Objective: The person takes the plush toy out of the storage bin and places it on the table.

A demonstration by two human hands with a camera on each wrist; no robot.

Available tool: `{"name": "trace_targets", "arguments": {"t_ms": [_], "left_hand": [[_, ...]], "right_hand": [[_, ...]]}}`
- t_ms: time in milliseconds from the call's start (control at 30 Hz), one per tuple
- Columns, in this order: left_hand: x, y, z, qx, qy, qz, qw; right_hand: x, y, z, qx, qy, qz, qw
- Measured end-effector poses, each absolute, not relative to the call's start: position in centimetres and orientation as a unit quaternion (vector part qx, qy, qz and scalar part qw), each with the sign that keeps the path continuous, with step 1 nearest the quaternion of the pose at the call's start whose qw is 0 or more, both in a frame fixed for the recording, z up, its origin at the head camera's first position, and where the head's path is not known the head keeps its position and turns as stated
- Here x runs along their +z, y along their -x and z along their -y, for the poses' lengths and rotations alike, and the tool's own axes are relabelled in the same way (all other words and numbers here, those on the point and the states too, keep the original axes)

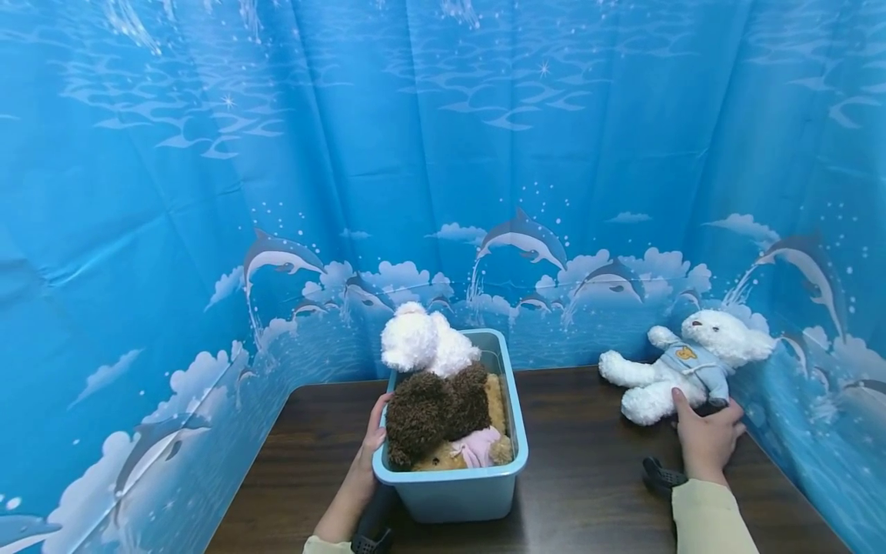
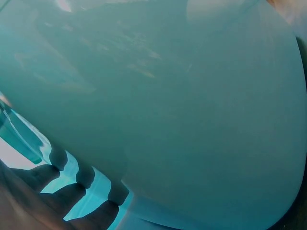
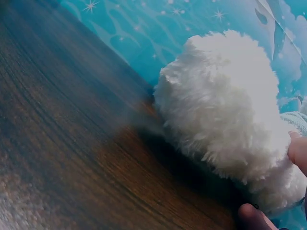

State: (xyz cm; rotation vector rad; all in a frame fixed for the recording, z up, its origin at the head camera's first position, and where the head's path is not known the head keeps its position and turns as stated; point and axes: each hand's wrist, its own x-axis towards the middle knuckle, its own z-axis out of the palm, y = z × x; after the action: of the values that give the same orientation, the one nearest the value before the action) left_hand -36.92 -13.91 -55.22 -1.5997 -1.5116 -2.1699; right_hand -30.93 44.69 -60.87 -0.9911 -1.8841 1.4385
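A light blue plastic bin (image 1: 457,496) stands mid-table, and my left hand (image 1: 368,445) grips its left rim. Fingers (image 2: 69,195) hook the rim in the left wrist view, where the bin's wall (image 2: 168,105) fills most of the picture. Inside lie a white plush toy (image 1: 415,342), a dark brown plush toy (image 1: 421,412) and tan plush (image 1: 494,400) with a pink cloth. At the table's right, a white teddy bear (image 1: 716,335) in a light blue shirt leans back. My right hand (image 1: 711,440) holds its lower side, thumb against the fur (image 3: 220,100); some fingers are hidden.
The dark wooden table (image 1: 574,462) runs between bin and bear. A blue curtain (image 1: 443,154) printed with dolphins and clouds hangs close behind the table and along both sides. Black wrist straps (image 1: 663,475) show at both wrists.
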Motion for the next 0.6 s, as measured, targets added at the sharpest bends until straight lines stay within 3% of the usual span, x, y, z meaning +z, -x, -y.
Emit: {"name": "trace_targets", "arguments": {"t_ms": [233,467,600], "left_hand": [[-55.3,36.6,13.9,-0.695,0.502,0.513,0.036],[-55.7,34.3,14.8,-0.686,0.297,0.664,-0.012],[-55.2,35.3,14.3,-0.702,0.407,0.584,0.021]], "right_hand": [[-60.8,30.7,-44.8,0.542,0.373,0.696,0.287],[-60.4,30.6,-44.2,0.599,0.363,0.639,0.318],[-60.2,30.6,-43.9,0.658,0.364,0.537,0.382]]}}
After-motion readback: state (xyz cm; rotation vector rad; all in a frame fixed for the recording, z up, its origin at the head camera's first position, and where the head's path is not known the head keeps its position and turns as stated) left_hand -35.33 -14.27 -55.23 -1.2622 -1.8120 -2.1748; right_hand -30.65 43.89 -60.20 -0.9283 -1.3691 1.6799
